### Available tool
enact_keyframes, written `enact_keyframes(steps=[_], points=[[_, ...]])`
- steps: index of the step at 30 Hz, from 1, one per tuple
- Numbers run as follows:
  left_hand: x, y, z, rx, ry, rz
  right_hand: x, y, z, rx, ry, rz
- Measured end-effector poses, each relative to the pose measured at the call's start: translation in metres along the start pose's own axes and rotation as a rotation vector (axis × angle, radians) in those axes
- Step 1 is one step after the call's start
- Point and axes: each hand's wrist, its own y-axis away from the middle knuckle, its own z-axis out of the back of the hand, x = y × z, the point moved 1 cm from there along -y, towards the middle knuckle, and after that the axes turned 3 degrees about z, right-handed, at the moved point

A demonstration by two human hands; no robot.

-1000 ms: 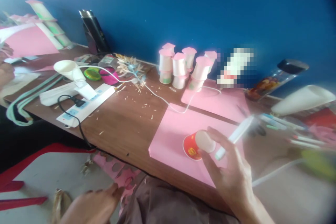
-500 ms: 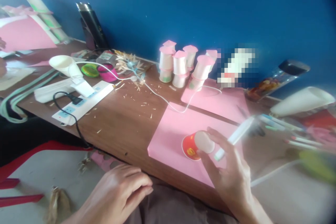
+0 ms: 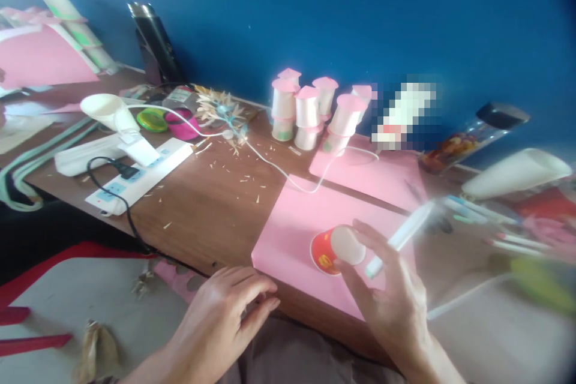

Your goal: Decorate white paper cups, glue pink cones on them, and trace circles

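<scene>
A red paper cup [image 3: 324,250] stands upside down on a pink paper sheet [image 3: 288,234] near the table's front edge. My right hand [image 3: 391,300] holds a white pen [image 3: 400,237] between its fingers, and its fingertips touch the cup's white base. My left hand [image 3: 220,318] hovers at the table's front edge, just left of the pink sheet, palm down with the fingers loosely apart and nothing in it.
Several pink-capped cup towers [image 3: 310,111] stand by the blue wall. A white power strip [image 3: 139,177] with a black plug, a white lamp [image 3: 110,114], tape rolls [image 3: 153,120], a dark bottle [image 3: 153,42] and a second pink sheet [image 3: 373,174] lie around. Pens [image 3: 495,222] lie at right.
My left hand has risen from my lap to the table's front edge beside the pink sheet. The right hand with the pen has stayed on the cup.
</scene>
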Motion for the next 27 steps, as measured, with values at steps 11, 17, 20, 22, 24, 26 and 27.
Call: enact_keyframes(steps=[11,17,20,22,24,26,27], points=[[-0.0024,-0.0068,-0.0046,0.030,-0.004,0.042,-0.0009,0.0023,-0.0005,-0.003,-0.029,-0.002],[-0.0024,-0.0061,-0.0071,0.041,0.013,0.052,0.0004,0.0034,-0.0005,0.009,-0.035,0.015],[-0.0035,-0.0069,-0.0082,0.030,0.028,0.040,0.0002,0.0034,0.0002,0.001,-0.038,0.014],[-0.0050,-0.0083,-0.0091,0.034,0.033,0.040,-0.0004,0.0035,0.0005,-0.006,-0.042,0.009],[-0.0064,-0.0097,-0.0101,0.048,0.032,0.043,-0.0009,0.0035,0.0006,-0.018,-0.045,0.006],[-0.0072,-0.0103,-0.0111,0.059,0.026,0.046,-0.0010,0.0032,0.0005,-0.016,-0.040,0.012],[-0.0074,-0.0102,-0.0115,0.064,0.025,0.047,-0.0011,0.0029,0.0003,-0.012,-0.038,0.014]])
